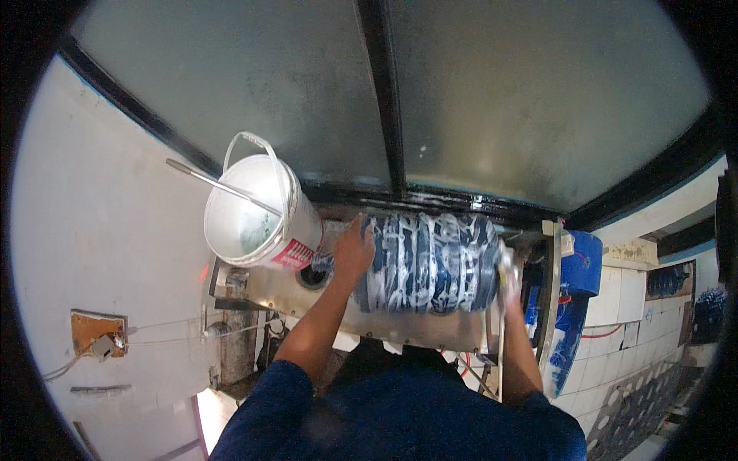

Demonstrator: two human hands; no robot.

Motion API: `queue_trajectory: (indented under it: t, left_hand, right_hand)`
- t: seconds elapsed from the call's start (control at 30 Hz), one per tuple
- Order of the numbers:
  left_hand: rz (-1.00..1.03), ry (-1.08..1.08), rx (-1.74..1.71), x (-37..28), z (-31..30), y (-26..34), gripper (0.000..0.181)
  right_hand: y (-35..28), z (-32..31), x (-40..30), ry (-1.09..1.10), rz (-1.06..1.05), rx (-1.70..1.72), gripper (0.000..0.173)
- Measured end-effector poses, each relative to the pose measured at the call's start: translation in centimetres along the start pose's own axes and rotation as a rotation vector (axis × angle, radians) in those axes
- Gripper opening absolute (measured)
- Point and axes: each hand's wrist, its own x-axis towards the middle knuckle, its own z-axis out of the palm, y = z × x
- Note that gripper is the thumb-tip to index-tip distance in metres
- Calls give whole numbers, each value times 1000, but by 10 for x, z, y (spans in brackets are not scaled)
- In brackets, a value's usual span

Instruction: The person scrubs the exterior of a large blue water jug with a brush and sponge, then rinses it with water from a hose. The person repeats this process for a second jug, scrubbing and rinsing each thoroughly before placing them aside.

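Note:
A large ribbed water bottle (pixel 429 265), dark bluish and streaked with white suds, lies on its side across a metal bench (pixel 403 331). My left hand (pixel 354 250) is against its left end, near the neck; how far the fingers close round it is hard to see. At the opposite end my right hand (pixel 508 285) is blurred and holds a whitish cloth or scrubbing pad (pixel 507 259) against the bottle's base. Left of the bottle stands a white plastic bucket (pixel 308 222), tilted in the view, with foamy liquid inside and a metal-handled tool (pixel 230 190) leaning in it.
Behind the bench rise large dark-framed panels (pixel 380 86). A round dark hole (pixel 314 276) lies in the bench beside the bucket. At the right are a metal post (pixel 550 294) and a blue container (pixel 581 262). An outlet board (pixel 99 334) with cables is on the left wall.

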Motion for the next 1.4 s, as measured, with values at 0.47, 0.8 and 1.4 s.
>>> queue_trajectory:
  t: [0.47, 0.8, 1.4]
  left_hand:
    - [-97, -15, -172, -4, -9, 3, 59]
    - [462, -91, 158, -33, 27, -171, 87]
    - [929, -62, -1162, -29, -113, 13, 37]
  right_hand:
    - [24, -7, -63, 248, 95, 67, 45]
    - [-150, 177, -18, 514, -397, -1467, 48]
    - [-138, 173, 45, 244, -343, -319, 49]
